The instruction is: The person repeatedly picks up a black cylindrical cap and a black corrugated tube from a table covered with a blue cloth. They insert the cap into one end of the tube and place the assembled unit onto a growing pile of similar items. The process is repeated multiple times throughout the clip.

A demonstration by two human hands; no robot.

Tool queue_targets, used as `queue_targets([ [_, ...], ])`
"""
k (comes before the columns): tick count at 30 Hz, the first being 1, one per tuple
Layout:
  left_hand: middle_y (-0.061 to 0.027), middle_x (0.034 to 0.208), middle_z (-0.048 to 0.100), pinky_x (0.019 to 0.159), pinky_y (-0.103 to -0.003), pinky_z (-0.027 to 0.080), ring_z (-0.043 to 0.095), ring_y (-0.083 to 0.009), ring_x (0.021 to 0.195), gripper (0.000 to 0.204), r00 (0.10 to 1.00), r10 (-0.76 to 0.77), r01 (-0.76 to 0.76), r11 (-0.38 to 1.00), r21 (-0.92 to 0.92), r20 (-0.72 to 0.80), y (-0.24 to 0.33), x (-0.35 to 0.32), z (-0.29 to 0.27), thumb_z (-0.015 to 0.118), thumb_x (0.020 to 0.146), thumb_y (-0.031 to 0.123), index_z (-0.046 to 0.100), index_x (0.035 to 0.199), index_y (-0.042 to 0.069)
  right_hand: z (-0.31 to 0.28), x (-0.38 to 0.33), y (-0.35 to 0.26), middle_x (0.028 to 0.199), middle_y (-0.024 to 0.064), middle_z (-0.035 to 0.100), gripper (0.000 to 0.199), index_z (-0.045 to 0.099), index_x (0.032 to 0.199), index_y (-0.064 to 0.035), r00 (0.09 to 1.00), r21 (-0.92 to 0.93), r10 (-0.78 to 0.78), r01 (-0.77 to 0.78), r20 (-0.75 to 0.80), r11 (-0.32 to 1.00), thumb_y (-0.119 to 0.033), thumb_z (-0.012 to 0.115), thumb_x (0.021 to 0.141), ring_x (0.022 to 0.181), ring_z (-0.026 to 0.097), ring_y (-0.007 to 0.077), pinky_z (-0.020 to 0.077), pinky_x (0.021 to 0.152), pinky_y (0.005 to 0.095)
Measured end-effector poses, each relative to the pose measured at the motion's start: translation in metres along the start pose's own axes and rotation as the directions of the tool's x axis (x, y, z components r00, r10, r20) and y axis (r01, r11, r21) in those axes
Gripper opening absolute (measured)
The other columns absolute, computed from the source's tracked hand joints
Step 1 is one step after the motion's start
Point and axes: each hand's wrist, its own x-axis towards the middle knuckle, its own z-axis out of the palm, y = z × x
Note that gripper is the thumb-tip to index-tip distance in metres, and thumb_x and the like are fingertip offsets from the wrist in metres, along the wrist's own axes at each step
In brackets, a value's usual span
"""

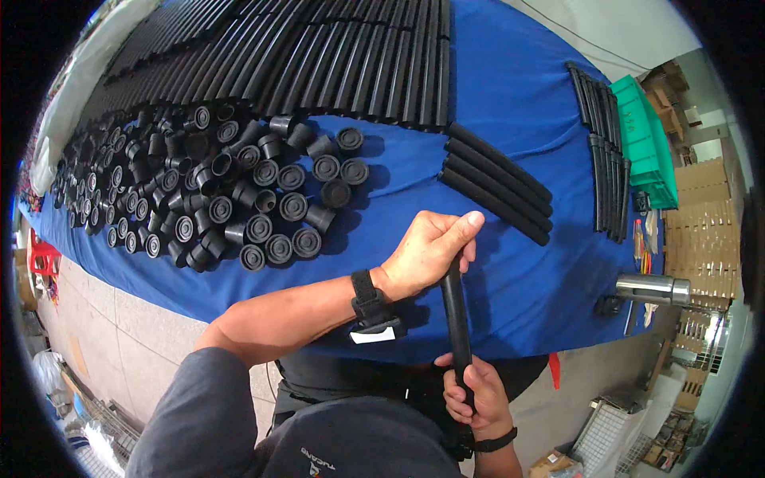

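Note:
A black tube (456, 315) stands slanted in front of my body, between my two hands. My left hand (434, 248) closes round its upper end, thumb laid over the top, so that end is hidden. Lower down, my right hand (478, 390) wraps its fingers round the tube near its other end. Just beyond my left hand, several black foam-like tubes (498, 183) lie side by side on the blue cloth (510, 295). To the left spreads a heap of black rubber end caps (293, 207), some lying ring side up, others tipped over.
Long rows of black tubes (343, 68) cover the far left of the table. At the right edge lie bundled black tubes (602, 151), a green crate (641, 139), and a metal cylinder (653, 288) with pens (640, 239) nearby. Stacked cardboard (701, 231) stands beyond, and a wire basket (594, 438) below.

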Motion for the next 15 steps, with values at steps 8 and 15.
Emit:
queue_targets([
  [8, 0.0013, 0.065, 0.058, 0.056, -0.026, 0.04, 0.051, -0.0053, 0.063, 0.056, 0.996, 0.077, -0.081, 0.994, 0.079, 0.046, 0.007, 0.002, 0.004, 0.056, 0.105, 0.048, 0.068, 0.076, 0.002, 0.01, 0.006, 0.004, 0.1, 0.0204, 0.068, 0.045, 0.057, 0.127, 0.004, 0.635, -0.991, -0.77, -0.053, 0.062, -0.124, -0.019, 0.075, 0.094, 0.082, 0.069, 0.0316, 0.0548, 0.07, 0.0399],
  [15, 0.0018, 0.059, 0.046, 0.054, -0.032, 0.037, 0.04, -0.0061, 0.062, 0.046, 0.977, 0.027, -0.099, 0.939, 0.331, 0.214, 0.008, 0.004, -0.002, 0.066, 0.102, 0.036, 0.063, 0.072, 0.001, 0.008, -0.012, -0.005, 0.092, 0.0106, 0.068, 0.046, 0.054, 0.13, 0.0056, 0.938, -0.266, -0.193, 0.116, -0.289, 0.957, -0.019, 0.073, 0.096, 0.065, 0.064, 0.0147, 0.0503, 0.058, 0.0283],
])
